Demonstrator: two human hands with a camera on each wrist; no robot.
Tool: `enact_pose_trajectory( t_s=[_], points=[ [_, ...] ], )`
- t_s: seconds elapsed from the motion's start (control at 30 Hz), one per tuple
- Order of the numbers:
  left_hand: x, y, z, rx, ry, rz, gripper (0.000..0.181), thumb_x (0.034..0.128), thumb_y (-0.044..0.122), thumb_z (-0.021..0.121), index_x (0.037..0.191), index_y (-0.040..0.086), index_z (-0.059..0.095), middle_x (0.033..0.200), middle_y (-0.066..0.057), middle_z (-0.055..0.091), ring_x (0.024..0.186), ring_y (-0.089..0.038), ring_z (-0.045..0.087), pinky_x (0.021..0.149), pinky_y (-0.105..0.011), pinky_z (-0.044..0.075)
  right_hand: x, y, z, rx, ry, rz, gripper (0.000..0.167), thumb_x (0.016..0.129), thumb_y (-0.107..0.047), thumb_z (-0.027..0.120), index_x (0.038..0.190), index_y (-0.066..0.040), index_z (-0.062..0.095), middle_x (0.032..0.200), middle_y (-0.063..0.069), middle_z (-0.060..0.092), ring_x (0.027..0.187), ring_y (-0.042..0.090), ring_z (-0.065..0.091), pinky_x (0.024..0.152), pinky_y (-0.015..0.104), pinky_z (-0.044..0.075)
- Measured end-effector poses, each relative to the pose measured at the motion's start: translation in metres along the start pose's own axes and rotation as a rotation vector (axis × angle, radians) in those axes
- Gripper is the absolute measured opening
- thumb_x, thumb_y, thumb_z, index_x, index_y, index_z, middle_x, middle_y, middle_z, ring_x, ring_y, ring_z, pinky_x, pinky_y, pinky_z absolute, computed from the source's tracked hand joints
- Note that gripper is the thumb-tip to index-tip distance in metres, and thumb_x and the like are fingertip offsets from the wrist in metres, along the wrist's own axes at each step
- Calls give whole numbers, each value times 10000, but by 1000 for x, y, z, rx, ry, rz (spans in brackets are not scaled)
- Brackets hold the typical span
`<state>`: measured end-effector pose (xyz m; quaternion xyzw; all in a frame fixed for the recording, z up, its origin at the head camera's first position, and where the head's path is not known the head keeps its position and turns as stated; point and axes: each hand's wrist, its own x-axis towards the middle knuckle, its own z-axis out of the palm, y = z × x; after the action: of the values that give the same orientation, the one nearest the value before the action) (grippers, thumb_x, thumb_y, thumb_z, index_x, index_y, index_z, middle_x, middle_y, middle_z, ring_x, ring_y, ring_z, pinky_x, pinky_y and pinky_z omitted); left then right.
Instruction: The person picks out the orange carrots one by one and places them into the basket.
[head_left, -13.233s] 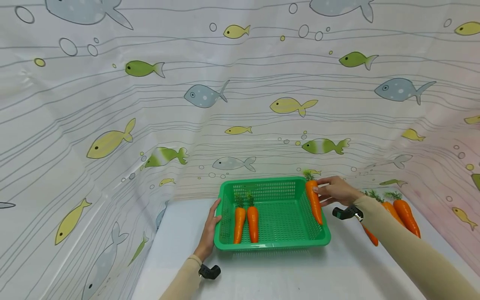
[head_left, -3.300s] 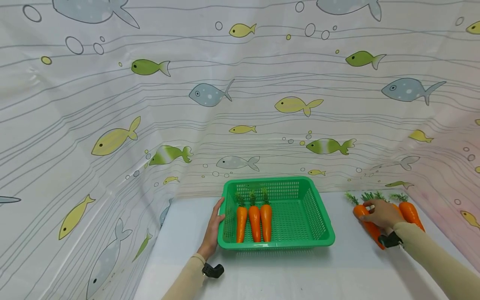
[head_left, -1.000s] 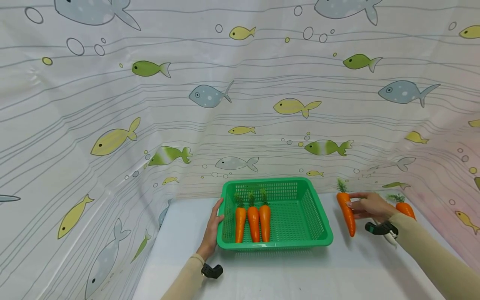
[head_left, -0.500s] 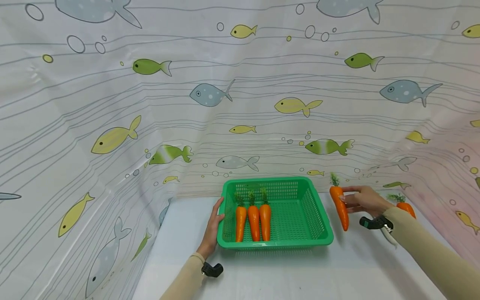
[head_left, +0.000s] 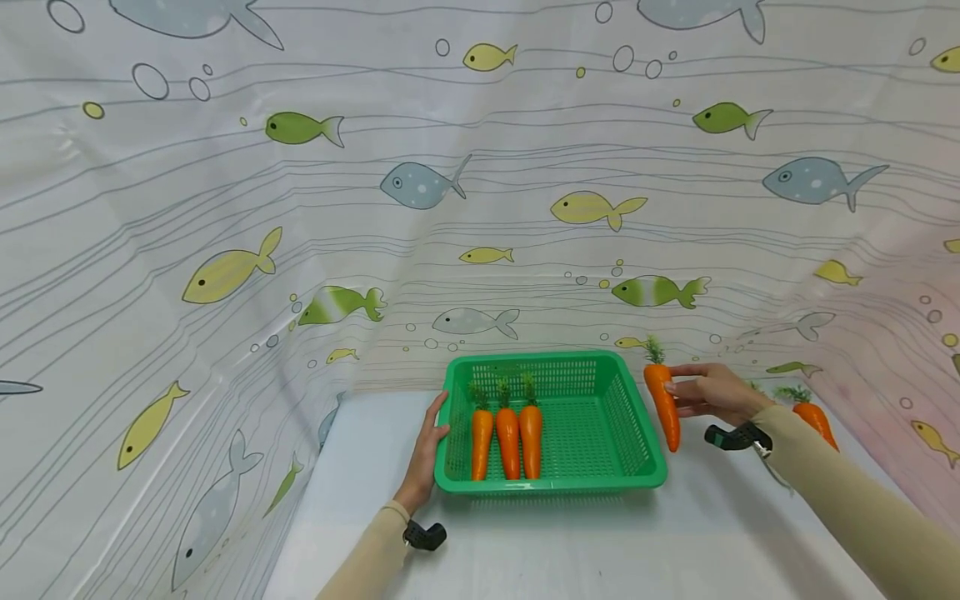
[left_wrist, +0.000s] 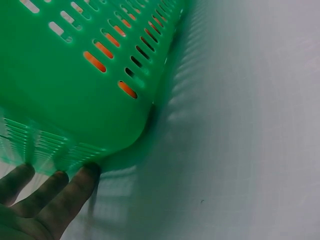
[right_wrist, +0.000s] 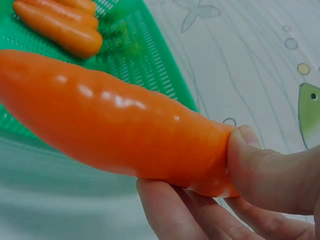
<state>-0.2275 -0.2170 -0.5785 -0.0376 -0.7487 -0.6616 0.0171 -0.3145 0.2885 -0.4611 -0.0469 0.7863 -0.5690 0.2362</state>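
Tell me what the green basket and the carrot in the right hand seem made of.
Green basket: likely molded plastic, fairly smooth; the slotted walls are one even green.
Carrot in the right hand: perhaps an imitation in plastic or coated foam, glossy; sharp white highlights sit on its orange surface.

1. A white sheet (head_left: 510,150) walls in the back and both sides, with folds where the sides meet the back.
2. Thin grey wavy lines (head_left: 517,152) cross it.
3. Its print shows yellow fish (head_left: 222,276), green fish (head_left: 720,117), blue-grey fish (head_left: 813,180) and small round bubbles (head_left: 93,110).
4. Its right side is tinted faintly pink.
5. A white table (head_left: 540,554) reaches back to the sheet's foot.
6. Light is fairly even; soft shadows fall on the table, and the sheet shines at far left.
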Motion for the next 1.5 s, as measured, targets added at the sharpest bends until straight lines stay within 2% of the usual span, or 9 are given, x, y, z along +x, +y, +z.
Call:
enact_pose_trajectory(
  t_s=[0.33, 0.53, 0.87, 1.1, 1.5],
  points=[
    [-1, 1, 0, 5, 3, 3, 606, 1104, 256, 291, 1698, 354, 214, 1802, -46, 95, 1656, -365, 90, 1291, -683, 58, 6, -11, 12, 21, -22, -23, 816, 1066, -257, 645, 1609, 161, 202, 1211, 93, 736, 1059, 202, 764, 916, 385, 637],
    [0, 1, 1, -8, 6, -3, 606, 1105, 244, 285, 1689, 392, 220, 1800, -15, 103, 1660, -337, 89, 1297, -672, 60, 13, -14, 20, 29, -38, -50, 802, 1066, -259, 647, 1617, 136, 219, 1256, 108, 730, 1083, 214, 763, 933, 398, 633],
    [1, 1, 0, -6, 1, 3, 606, 1107, 251, 286, 1695, 380, 209, 1802, -22, 92, 1662, -347, 75, 1294, -682, 46, 25, -17, 38, 61, -45, -62, 735, 1065, -218, 646, 1607, 114, 277, 1228, 133, 729, 1039, 240, 770, 917, 418, 639],
    [0, 0, 1, 6, 11, 3, 608, 1103, 258, 290, 1691, 390, 214, 1802, -14, 100, 1663, -336, 80, 1297, -673, 49, 28, -20, 47, 33, -81, -80, 744, 1066, -217, 642, 1603, 135, 267, 1282, 192, 712, 1040, 238, 769, 914, 411, 640],
    [1, 2, 3, 25, 15, 6, 611, 1103, 257, 286, 1694, 387, 205, 1801, -11, 104, 1665, -331, 78, 1300, -667, 55, 46, -18, 72, 67, -110, -75, 713, 1052, -162, 655, 1588, 141, 295, 1337, 283, 669, 1073, 267, 771, 913, 442, 639]
  ],
)
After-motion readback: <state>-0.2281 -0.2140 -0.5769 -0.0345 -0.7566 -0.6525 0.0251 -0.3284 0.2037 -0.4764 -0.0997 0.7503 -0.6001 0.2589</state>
